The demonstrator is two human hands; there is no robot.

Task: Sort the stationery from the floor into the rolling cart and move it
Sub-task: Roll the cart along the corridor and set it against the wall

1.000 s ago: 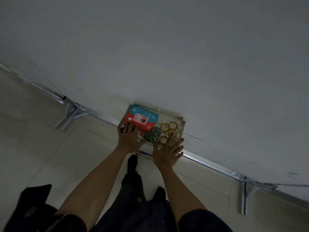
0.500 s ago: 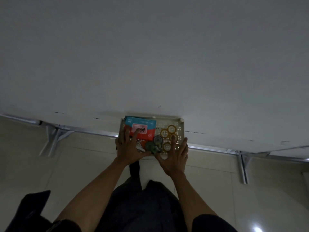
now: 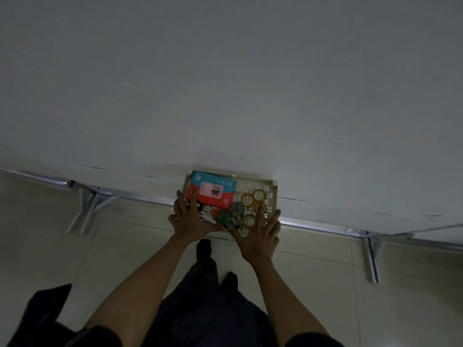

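Arms stretched forward, left hand (image 3: 191,219) and right hand (image 3: 258,236) flat, fingers straight and spread, over cart tray (image 3: 275,194)

White perforated cart tray (image 3: 273,194) lies level, its near rim under the spread fingers (image 3: 192,200) of the left hand (image 3: 193,219) and right hand (image 3: 259,236). A red-and-blue packet (image 3: 213,190) lies flat just beyond the left fingers; amber tape rolls (image 3: 259,195) cluster at the right fingertips, with two round dispensers (image 3: 236,209) between the hands
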